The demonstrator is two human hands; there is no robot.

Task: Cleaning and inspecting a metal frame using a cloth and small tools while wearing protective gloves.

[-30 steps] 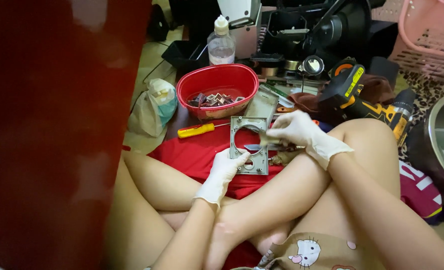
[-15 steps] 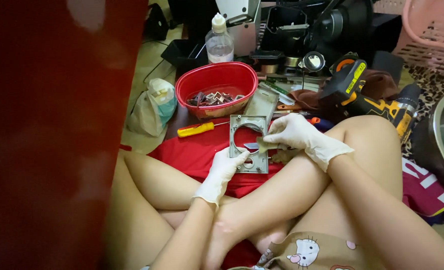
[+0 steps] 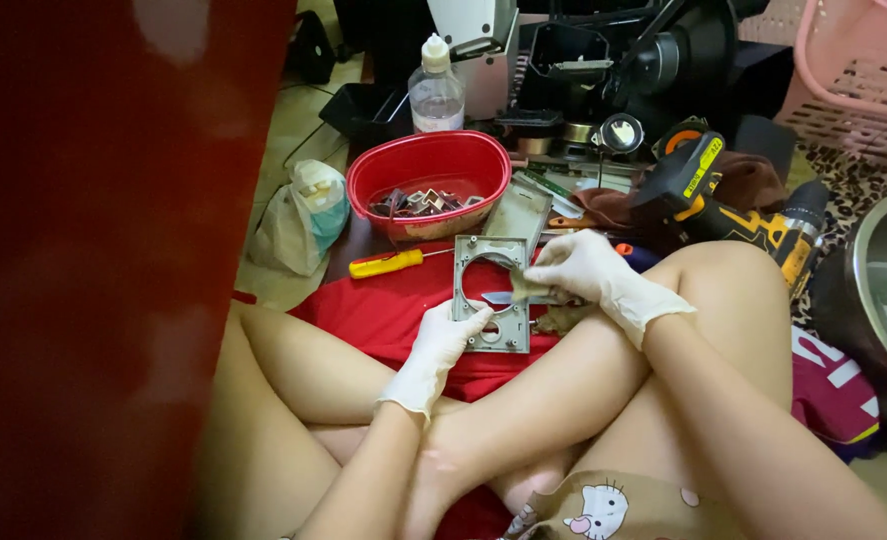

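I sit cross-legged on a red cloth. My left hand, in a white glove, grips the lower left edge of a grey metal plate that has a large round hole and smaller openings. My right hand, also gloved, holds a thin knife-like blade wrapped in a bit of rag, its tip lying across the middle of the plate.
A red bowl with small metal parts stands behind the plate, a yellow-handled screwdriver in front of it. A clear bottle, a yellow-and-black drill, a plastic bag, a pink basket and a steel pot surround me. A blurred red surface fills the left.
My right hand has shifted slightly down and left over the plate, bringing the blade across its middle. The left hand keeps its hold on the plate.
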